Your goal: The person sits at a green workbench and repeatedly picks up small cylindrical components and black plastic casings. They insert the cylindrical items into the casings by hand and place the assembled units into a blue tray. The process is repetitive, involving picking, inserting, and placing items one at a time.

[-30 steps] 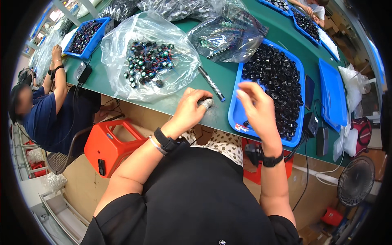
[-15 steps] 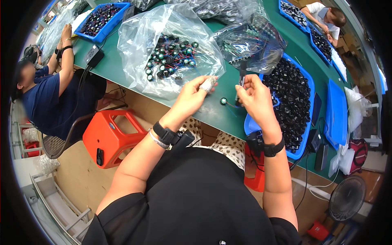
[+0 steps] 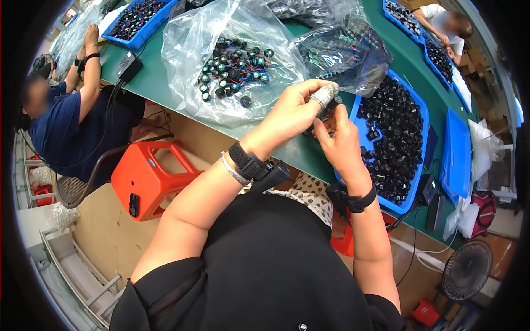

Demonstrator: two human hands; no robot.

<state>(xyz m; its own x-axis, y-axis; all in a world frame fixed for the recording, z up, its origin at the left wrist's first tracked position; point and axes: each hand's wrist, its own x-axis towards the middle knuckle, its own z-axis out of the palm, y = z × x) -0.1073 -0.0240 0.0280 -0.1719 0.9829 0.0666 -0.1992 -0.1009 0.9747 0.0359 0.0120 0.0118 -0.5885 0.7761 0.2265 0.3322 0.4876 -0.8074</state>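
Both hands meet over the table edge, around a slim black piece (image 3: 333,102) with a round end. My left hand (image 3: 298,110) is closed, its whitish-wrapped finger pressed against that piece. From the other side my right hand (image 3: 341,140) pinches the same piece with thumb and fingers. The fingers hide most of it, and I cannot make out its kind. Just beyond my left hand lies a clear plastic bag (image 3: 182,60) with small round green-and-black wired components (image 3: 229,69) on it. Right of my right hand, a blue tray (image 3: 422,118) holds many black plastic caps (image 3: 395,132).
A dark plastic bag (image 3: 353,55) of wired parts lies behind my hands. More blue trays (image 3: 135,38) stand along the green table (image 3: 190,113). One co-worker (image 3: 61,121) sits left, another (image 3: 447,27) far right. A red stool (image 3: 149,176) and a fan (image 3: 467,269) stand on the floor.
My left hand has moved right and up to meet my right hand at the black piece. The single round component on the table edge no longer shows there.
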